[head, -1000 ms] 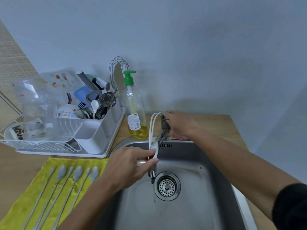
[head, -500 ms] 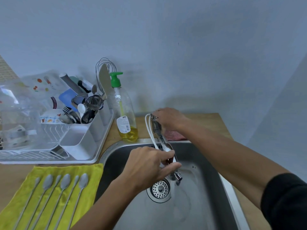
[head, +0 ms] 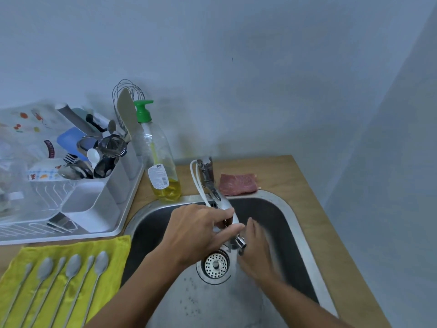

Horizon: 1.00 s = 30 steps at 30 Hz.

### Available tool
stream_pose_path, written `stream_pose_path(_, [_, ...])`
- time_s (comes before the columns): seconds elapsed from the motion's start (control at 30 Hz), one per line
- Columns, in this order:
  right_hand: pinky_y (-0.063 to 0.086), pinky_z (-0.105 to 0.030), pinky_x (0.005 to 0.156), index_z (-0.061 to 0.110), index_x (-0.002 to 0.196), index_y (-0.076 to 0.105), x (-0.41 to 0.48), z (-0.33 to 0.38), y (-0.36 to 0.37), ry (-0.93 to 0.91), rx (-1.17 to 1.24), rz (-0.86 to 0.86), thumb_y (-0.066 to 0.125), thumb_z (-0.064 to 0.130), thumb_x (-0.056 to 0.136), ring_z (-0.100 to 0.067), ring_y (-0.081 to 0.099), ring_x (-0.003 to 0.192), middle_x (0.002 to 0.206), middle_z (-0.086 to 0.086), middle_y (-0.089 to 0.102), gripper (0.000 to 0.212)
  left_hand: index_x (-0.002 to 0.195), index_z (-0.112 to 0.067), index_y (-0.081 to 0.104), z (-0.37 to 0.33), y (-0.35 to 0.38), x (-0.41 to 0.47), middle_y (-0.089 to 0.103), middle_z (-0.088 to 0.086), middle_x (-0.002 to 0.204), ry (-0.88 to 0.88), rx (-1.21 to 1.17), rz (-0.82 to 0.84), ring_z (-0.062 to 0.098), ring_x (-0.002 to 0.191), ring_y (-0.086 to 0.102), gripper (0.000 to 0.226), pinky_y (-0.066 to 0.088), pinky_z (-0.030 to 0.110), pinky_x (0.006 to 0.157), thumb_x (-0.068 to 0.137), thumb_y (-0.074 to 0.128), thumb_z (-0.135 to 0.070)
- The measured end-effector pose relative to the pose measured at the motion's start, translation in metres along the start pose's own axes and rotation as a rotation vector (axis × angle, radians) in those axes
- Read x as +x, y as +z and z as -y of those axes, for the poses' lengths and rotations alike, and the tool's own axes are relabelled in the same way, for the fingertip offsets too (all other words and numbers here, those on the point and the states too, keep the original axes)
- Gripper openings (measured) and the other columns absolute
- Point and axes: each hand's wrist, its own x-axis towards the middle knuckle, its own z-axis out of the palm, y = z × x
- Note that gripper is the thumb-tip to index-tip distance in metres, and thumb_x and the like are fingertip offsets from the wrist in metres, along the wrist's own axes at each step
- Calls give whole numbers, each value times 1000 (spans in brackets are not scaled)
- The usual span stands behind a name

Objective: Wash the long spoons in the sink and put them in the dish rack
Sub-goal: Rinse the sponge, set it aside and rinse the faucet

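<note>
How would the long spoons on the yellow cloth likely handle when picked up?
The long spoons look like thin metal, so probably stiff and light. Their slender handles lie flat on the yellow cloth, so pinching one up may be fiddly. Smooth metal may slip once wet.

Six long spoons (head: 73, 267), one yellow cloth (head: 111, 252), one dish rack (head: 59, 235), one soap bottle (head: 160, 162), one whisk (head: 127, 86), one tap (head: 208, 174), one sink (head: 295, 221), one red pad (head: 237, 184), two hands, left hand (head: 201, 230), right hand (head: 257, 252)
</note>
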Motion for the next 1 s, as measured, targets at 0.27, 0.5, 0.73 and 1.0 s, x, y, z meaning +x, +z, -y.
stream_pose_path(0.27, [2,-45,122,3,154,-2,-11,-50,43,220,-340,179,34,47,97,-31,-4,150,163,-15,-5,80,93,-34,73,-9,4,4,71,-19,66,-28,24,14,0,57,64,49,51,22,49,83,39,-69])
stream_pose_path(0.5, [-7,-46,120,7,153,-13,20,-40,43,76,-376,197,29,35,99,-29,-16,149,160,-15,-20,74,90,-35,75,-11,8,4,70,-19,59,-41,30,-55,-2,51,63,43,52,25,41,80,46,-65])
stream_pose_path(0.73, [-3,-46,121,7,154,-8,21,-47,38,99,-385,69,38,42,96,-30,-10,150,161,-16,-15,82,91,-34,75,-11,7,5,70,-19,62,-69,5,-33,-3,52,62,42,54,27,43,80,49,-65])
stream_pose_path(1.0, [35,-32,110,3,140,36,-12,-18,27,-177,-193,123,28,26,105,-27,39,134,145,-9,37,43,88,-34,75,-11,6,4,70,-19,61,-91,-15,-41,-2,52,63,38,53,24,44,77,53,-63])
